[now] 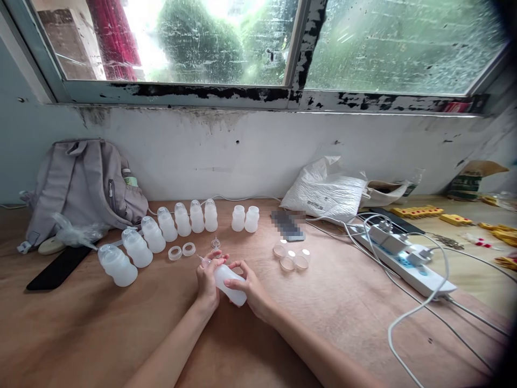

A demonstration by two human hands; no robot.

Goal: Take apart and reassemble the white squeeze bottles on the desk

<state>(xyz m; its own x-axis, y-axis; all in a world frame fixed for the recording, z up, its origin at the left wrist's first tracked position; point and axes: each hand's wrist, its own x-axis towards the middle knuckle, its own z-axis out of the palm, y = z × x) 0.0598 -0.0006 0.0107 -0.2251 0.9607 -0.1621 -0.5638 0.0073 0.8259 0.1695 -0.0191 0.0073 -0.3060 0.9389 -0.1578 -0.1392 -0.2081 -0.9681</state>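
Observation:
A frosted white baby bottle [229,284] lies tilted between my hands, its top end toward the upper left. My left hand [208,281] is closed around the top end, where a clear teat tip pokes out past the fingers. With thumb and fingers, my right hand [253,290] grips the bottle's body. Just beyond my left hand, a clear silicone teat [216,244] rests on the table. To its left lie two white collar rings [175,253]. Several clear round caps [301,261] sit to the right of my hands.
Several capped baby bottles [152,235] curve along the left and back. Two bottles without caps [238,219] stand at the back middle. A grey backpack [81,183], a black phone-like slab [60,268], a silver bag [325,188] and a power strip [412,269] with loose cables surround the area.

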